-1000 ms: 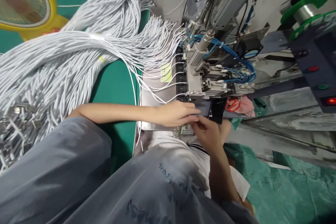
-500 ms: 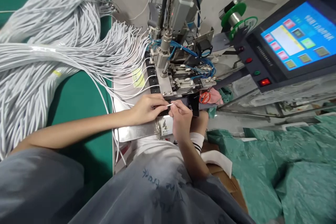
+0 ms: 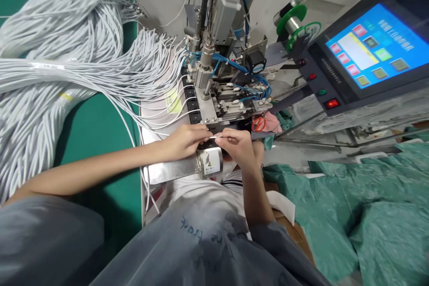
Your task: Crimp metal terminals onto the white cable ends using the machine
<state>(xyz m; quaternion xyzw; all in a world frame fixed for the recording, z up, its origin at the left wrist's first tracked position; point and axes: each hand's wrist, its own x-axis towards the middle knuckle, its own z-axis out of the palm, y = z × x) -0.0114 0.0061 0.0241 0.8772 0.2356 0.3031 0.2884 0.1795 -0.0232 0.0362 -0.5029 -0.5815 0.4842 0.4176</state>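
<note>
Left hand pinching a thin white cable, right hand with fingers closed on its tip, right beside the machine! Fingers hide the cable's very end; the cable pile runs off the left edge, the screen's lettering hard to read.

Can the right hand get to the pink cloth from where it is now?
Probably yes: the pink cloth lies near the right hand with no obvious barrier, though orange loops sit at its near edge and that hand is pinching a white cable.
</note>
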